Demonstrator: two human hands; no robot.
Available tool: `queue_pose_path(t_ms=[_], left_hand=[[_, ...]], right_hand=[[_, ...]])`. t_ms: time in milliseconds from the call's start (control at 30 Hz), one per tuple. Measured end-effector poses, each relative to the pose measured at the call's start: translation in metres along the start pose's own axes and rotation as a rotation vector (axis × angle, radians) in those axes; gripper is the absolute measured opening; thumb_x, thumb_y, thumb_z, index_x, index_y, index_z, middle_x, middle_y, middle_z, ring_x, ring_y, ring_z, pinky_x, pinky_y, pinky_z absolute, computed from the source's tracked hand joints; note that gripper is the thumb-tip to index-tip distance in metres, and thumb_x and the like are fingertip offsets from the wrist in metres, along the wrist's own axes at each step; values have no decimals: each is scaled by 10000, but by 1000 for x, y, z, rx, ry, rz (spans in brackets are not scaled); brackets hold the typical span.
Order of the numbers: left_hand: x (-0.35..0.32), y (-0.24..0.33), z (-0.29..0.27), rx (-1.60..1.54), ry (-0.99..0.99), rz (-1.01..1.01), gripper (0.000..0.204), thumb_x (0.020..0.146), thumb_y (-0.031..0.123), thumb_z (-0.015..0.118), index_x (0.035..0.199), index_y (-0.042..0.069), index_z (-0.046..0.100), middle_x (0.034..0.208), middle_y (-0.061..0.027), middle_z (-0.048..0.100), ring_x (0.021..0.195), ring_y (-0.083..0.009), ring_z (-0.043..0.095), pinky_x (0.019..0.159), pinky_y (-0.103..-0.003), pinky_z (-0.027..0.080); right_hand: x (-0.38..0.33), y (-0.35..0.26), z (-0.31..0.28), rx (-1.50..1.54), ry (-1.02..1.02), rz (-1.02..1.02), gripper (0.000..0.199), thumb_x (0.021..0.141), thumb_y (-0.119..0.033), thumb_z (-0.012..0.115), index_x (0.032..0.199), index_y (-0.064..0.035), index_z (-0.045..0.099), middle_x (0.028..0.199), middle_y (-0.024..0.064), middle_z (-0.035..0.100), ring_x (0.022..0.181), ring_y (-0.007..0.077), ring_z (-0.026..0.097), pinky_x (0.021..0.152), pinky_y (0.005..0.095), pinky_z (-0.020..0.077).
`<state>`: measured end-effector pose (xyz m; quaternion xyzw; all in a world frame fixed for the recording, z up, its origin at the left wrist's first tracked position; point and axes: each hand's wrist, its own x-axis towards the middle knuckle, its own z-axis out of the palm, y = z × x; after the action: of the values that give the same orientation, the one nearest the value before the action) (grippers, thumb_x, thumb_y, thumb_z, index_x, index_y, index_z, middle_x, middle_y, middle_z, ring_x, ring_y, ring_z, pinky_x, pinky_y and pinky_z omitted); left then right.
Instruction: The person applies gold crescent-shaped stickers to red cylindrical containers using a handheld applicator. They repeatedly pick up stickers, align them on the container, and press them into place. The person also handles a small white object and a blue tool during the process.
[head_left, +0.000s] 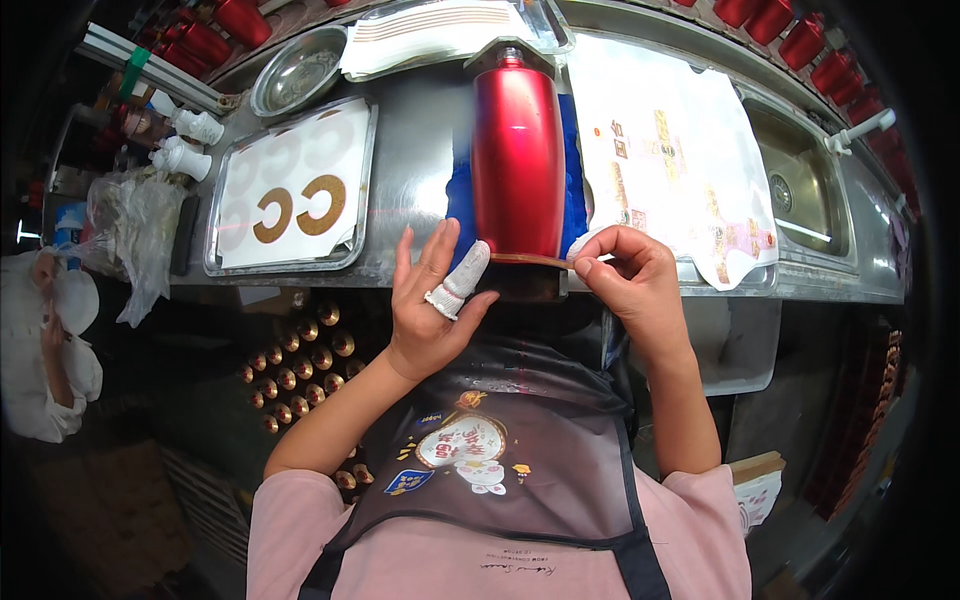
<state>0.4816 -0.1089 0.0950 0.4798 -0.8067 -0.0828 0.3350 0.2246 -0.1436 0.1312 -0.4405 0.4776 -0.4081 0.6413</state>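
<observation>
A glossy red bottle [518, 160] lies on its side in front of me, its silver neck pointing away and its base at the bench's near edge. Along the base rim runs a thin brown-gold strip [525, 261]. Between thumb and fingertips, my right hand [632, 283] pinches the strip's right end. A white cloth cover shows on one of its fingers. My left hand [432, 300] is open at the left of the base, fingers spread. Its index finger, in a white finger cot [462, 282], touches or nearly touches the bottle's lower left edge.
Left stands a tray [365, 190] with a sheet carrying two gold C-shaped stickers [322, 205]; behind it is a metal bowl [298, 70]. Right lie white sticker sheets [650, 130] beside a sink [800, 180]. Below the bench are several gold-topped items [300, 365]. Another person's sleeve [45, 350] shows far left.
</observation>
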Motion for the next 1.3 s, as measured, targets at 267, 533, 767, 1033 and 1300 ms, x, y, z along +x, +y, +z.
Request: queue_pose_path(t_ms=[267, 533, 767, 1033, 1300], left_hand=[[4, 1, -2, 63, -23, 45, 469, 793, 115, 804, 1252, 89, 713, 1498, -232, 502, 1322, -422, 546, 1143, -641, 253], [20, 7, -5, 137, -17, 130, 486, 767, 85, 786, 1244, 158, 735, 1460, -235, 538, 1228, -427, 610, 1113, -650, 292], [36, 20, -8, 239, -34, 190, 494, 716, 66, 797, 1183, 223, 768, 1458, -220, 544, 1209, -401, 635, 1109, -625, 327], [57, 35, 9, 314, 25, 215, 449, 736, 116, 807, 1181, 161, 768, 1412, -196, 595, 1243, -426, 603, 1103, -662, 316], [35, 10, 7, -41, 83, 20, 613, 761, 116, 841, 1334, 27, 642, 1457, -221, 545, 1324, -405, 549, 1135, -598, 321]], right_hand=[[-3, -4, 0, -3, 23, 2, 76, 918, -84, 693, 904, -13, 667, 829, -16, 652, 742, 19, 551, 663, 178, 438], [3, 2, -4, -67, 45, 20, 82, 921, -92, 693, 890, -19, 670, 820, -8, 663, 749, 32, 564, 682, 194, 449], [5, 9, -4, -88, 48, 25, 84, 920, -90, 695, 885, -16, 674, 822, -4, 670, 754, 39, 576, 690, 200, 459], [10, 15, -1, -75, -8, -5, 105, 931, -103, 699, 940, -1, 677, 840, -5, 664, 772, 38, 585, 689, 192, 468], [6, 13, 2, 46, -74, 14, 237, 1008, -247, 621, 974, -25, 699, 765, -16, 638, 560, 8, 466, 521, 171, 353]])
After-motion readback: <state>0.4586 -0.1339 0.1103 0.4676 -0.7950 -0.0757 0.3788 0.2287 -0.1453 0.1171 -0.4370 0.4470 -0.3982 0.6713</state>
